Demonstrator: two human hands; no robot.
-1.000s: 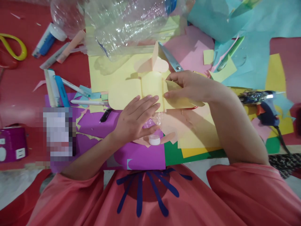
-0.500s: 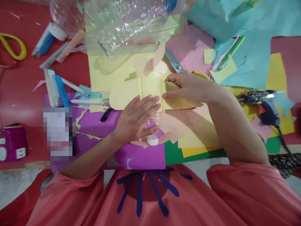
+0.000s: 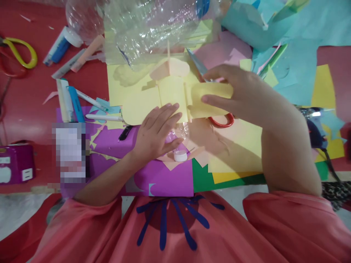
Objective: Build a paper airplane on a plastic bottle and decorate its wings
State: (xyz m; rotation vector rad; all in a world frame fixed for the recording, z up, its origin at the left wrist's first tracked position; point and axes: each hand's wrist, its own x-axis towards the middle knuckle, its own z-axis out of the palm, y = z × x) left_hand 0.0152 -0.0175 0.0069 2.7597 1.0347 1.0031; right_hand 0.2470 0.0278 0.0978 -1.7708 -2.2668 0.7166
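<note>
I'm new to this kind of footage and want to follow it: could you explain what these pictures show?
There is no machine here: a person works with two bare hands, and every picture comes from one camera worn on the head, looking forward and down.

The left hand lies spread on a piece with pale yellow paper wings; a clear plastic neck with a white cap pokes out below. The right hand is at the right-hand wing, fingers apart; whether it grips is hard to tell.

On the red table lie purple paper, other coloured sheets, a blue marker and a white pen. Yellow-handled scissors sit at far left, and crumpled clear plastic lies at the top.
</note>
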